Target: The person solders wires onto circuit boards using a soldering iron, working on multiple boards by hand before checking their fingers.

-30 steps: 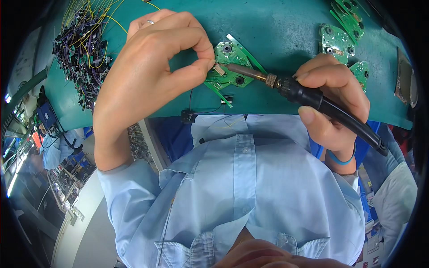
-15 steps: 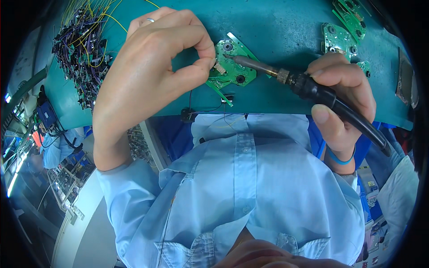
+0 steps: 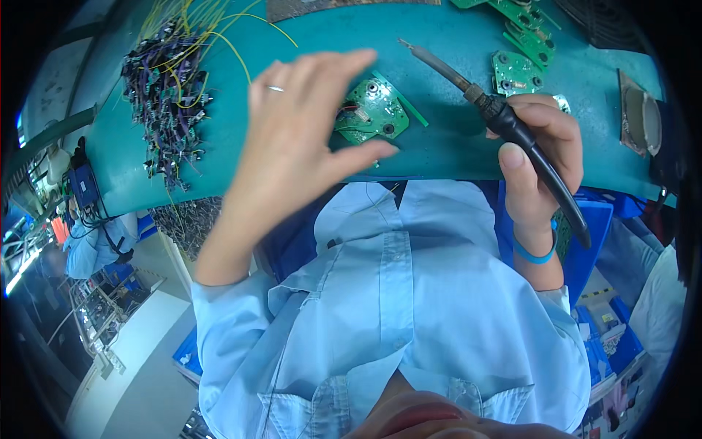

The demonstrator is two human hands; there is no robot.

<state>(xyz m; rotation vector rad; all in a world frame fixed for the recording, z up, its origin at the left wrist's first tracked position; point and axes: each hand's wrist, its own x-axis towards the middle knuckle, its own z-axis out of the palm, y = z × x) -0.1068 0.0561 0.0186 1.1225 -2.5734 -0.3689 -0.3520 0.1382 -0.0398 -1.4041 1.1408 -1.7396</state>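
My left hand (image 3: 300, 132) is spread wide, thumb and fingers apart, over the left side of a green circuit board (image 3: 384, 113). Nothing shows between its fingers, which are slightly blurred. The board lies on the teal mat with a small pale connector and thin wires at its left part, partly behind the hand. My right hand (image 3: 545, 150) is wrapped round the black handle of a soldering iron (image 3: 504, 124). The iron's metal tip points up and left, raised beyond the board's upper right and apart from it.
A heap of small dark wired connectors (image 3: 164, 102) with yellow wires lies on the mat (image 3: 241, 164) at left. More green boards (image 3: 515, 69) lie at the far right. Beyond them stands a brown-framed pad (image 3: 640, 117). Blue bins (image 3: 621, 344) are low at right.
My left hand has opened from a pinch at the connector and drawn up off the board. The soldering iron's tip has lifted from the board and swung upward.
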